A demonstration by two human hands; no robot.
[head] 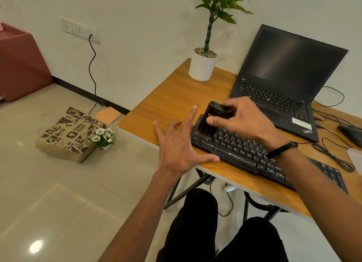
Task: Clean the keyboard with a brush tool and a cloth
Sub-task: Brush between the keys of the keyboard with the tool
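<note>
The keyboard (244, 150) was black and full-sized, white-lettered, with a "ZEBRONICS" mark on its front edge. It lay flat and slanted along the near edge of the wooden counter (172, 97), its left end beneath the right grip (241, 118) and just beside the spread left grip (180, 144). The brush tool (213, 116) was a glossy black block, tilted, held in the right grip, with dark bristles pointing down onto the keys at the keyboard's upper-left corner. A pale, cloth-like thing sat at the frame's right edge, too cropped to identify.
</note>
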